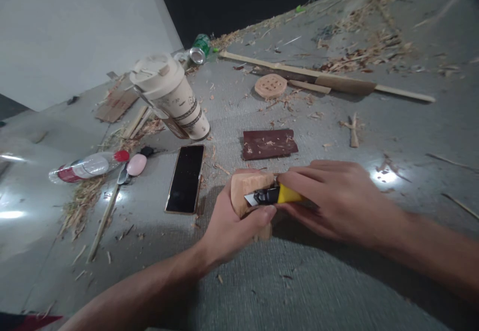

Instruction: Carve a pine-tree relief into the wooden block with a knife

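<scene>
A pale carved wood piece (239, 191) is gripped in my left hand (232, 226), whose thumb lies along its near side. My right hand (329, 196) is closed around a yellow and black utility knife (286, 193). The knife's blade points left and lies over the top face of the wood, close to my left thumb. Just beyond my hands, a dark red-brown slab (269, 144) with shavings on it rests on the grey surface. Part of the wood is hidden by my fingers and the knife.
A phone (185, 178) lies left of my hands, with a tall lidded cup (174, 96) behind it. A plastic bottle (88, 167) is farther left. Beyond are a green can (200, 49), a round carved disc (270, 86), long sticks (404, 93) and scattered shavings.
</scene>
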The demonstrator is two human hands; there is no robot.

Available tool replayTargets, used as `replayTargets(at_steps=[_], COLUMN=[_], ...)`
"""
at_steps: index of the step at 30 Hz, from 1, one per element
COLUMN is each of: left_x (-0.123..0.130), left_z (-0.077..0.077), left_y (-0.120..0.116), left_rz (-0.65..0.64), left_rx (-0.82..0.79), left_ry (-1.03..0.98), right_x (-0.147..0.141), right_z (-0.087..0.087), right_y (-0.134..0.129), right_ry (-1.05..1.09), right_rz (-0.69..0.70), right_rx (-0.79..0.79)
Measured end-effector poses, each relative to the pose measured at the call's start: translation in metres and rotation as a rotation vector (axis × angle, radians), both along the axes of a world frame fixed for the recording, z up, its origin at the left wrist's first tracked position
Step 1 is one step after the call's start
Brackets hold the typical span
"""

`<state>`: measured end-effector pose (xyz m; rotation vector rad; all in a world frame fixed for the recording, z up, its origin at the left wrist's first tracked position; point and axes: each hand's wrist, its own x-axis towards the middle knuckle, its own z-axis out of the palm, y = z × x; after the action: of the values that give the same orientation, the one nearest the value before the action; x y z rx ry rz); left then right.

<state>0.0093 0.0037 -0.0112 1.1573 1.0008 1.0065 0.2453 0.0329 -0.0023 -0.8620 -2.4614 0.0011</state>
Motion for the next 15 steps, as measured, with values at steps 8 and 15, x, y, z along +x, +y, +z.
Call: replayTargets(at_steps=[8, 15], left_x=[0.0, 0.0], left_z=[0.004, 0.003], left_y=[-0.001, -0.003], left_rz=[0.072, 0.082], left_rx=[-0.064, -0.063], left_ry=[0.137, 0.111], right_x=[-0.005, -0.012], right_z=[-0.002, -0.004], right_y=[-0.007, -0.012], right_ry=[-0.016, -0.002], right_rz=[-0.094, -0.154], right_rx=[0.045, 0.091])
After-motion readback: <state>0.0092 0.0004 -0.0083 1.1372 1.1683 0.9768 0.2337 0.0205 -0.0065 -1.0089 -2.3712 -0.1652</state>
